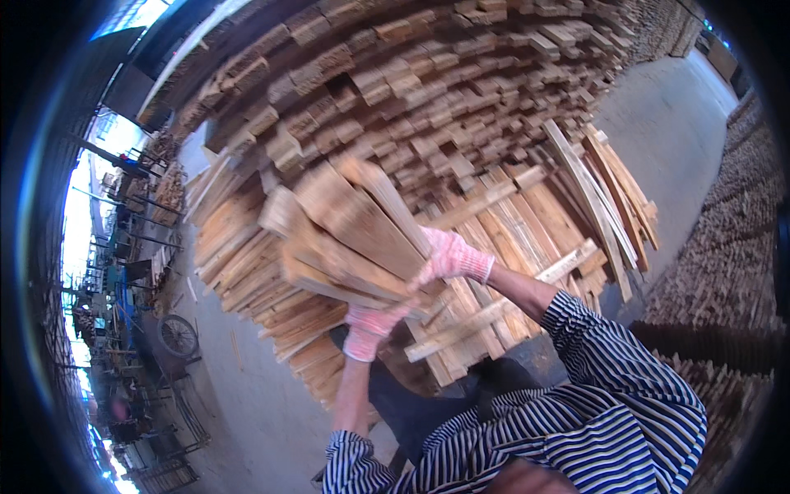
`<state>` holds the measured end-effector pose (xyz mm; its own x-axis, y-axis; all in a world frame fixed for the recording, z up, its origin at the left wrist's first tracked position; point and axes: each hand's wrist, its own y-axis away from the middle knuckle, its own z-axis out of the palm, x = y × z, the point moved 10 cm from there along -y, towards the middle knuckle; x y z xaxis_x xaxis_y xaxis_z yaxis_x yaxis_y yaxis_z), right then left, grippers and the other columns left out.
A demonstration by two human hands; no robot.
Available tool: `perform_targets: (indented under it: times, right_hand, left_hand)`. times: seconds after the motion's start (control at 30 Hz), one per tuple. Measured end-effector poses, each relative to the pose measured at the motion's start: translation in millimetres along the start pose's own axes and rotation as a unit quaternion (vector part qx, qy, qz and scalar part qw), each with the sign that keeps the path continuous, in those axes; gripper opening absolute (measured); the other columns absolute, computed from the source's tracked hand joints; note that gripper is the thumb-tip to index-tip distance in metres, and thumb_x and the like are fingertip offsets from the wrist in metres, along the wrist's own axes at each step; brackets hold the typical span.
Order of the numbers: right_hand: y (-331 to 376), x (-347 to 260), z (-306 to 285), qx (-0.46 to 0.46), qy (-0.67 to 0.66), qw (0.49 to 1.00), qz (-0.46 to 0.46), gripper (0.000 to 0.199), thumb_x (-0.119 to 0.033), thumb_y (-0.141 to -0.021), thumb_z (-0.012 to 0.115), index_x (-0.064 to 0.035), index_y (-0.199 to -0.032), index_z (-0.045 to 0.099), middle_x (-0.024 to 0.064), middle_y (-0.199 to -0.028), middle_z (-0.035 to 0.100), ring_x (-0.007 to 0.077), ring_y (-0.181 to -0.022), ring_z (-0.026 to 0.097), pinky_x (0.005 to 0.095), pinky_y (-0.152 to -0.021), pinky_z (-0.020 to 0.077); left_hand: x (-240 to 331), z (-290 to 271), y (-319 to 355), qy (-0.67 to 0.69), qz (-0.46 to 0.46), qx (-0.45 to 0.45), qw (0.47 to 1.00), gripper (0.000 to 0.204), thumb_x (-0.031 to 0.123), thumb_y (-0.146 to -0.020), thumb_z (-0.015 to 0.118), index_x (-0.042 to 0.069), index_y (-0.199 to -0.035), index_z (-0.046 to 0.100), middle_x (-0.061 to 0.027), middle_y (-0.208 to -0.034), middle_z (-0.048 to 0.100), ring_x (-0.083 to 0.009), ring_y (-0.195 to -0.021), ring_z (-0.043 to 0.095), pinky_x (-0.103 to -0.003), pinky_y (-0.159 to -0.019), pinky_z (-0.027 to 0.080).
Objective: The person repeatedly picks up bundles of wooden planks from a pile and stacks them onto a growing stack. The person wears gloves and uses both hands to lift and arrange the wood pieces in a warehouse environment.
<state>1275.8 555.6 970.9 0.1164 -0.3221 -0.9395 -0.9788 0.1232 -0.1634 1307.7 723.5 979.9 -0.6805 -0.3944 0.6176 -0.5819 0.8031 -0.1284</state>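
Both my hands wear pinkish-white knit gloves and grip one bundle of wooden planks (354, 218), which fans out away from me and is smeared by motion. My left hand (372, 328) closes around the near end of the bundle from the left and below. On the right side, my right hand (455, 257) clasps the same planks. Beneath and to the left of the bundle lies a layered pile of planks (247, 263). Just right of my hands is a flat stack of boards (502, 226) with crosswise strips (502, 317) on top.
A tall stack of sawn timber (395, 90) rises across the far side. Long loose strips (597, 193) lean at the right of the board stack. More piled timber (724, 239) stands at far right. A spoked wheel (177, 336) is on the left, beyond the concrete floor (239, 395).
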Motion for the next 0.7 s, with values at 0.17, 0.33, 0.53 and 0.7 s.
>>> perform_targets:
  times: [0.17,0.33,0.53,0.7]
  right_hand:
    - [49.2,-40.1,-35.8,0.037,-0.012,0.988,0.151,0.109,-0.052,-0.06,0.095,-0.0019,-0.145,0.049,0.017,-0.129,0.067,0.0251,-0.117,0.065,0.0372,-0.101,0.0514]
    - [114.4,58.3,5.1,-0.005,-0.14,0.939,0.313,0.112,-0.059,-0.065,0.089,0.0032,-0.147,0.046,0.0227,-0.126,0.068,0.0296,-0.115,0.067,0.0377,-0.102,0.0518]
    - [128.3,212.6,5.8,0.04,-0.05,0.916,0.396,0.112,-0.068,-0.075,0.079,0.0159,-0.142,0.046,0.0288,-0.13,0.065,0.0327,-0.122,0.063,0.0393,-0.102,0.0502]
    - [132.2,243.2,3.2,0.061,-0.055,0.929,0.362,0.119,-0.071,-0.077,0.076,0.0179,-0.146,0.037,0.0339,-0.14,0.055,0.0368,-0.133,0.055,0.0394,-0.111,0.043]
  left_hand:
    - [19.6,7.0,8.1,0.309,-0.121,-0.086,0.939,0.065,0.032,-0.072,0.094,0.002,-0.122,0.067,-0.0099,-0.113,0.074,-0.0205,-0.101,0.071,-0.037,-0.088,0.058]
    - [-40.1,144.1,61.1,0.582,-0.264,-0.139,0.757,0.079,0.019,-0.08,0.085,-0.002,-0.146,0.046,-0.0113,-0.134,0.062,-0.023,-0.123,0.06,-0.037,-0.108,0.048]
    - [-120.4,247.8,46.5,0.521,-0.39,-0.047,0.757,0.087,0.054,-0.091,0.071,-0.005,-0.149,0.046,-0.0184,-0.153,0.049,-0.0287,-0.144,0.043,-0.038,-0.121,0.029]
    - [-137.0,241.3,56.8,0.367,-0.45,0.087,0.809,0.09,0.051,-0.092,0.072,-0.007,-0.152,0.038,-0.0227,-0.156,0.043,-0.0322,-0.144,0.042,-0.038,-0.119,0.03]
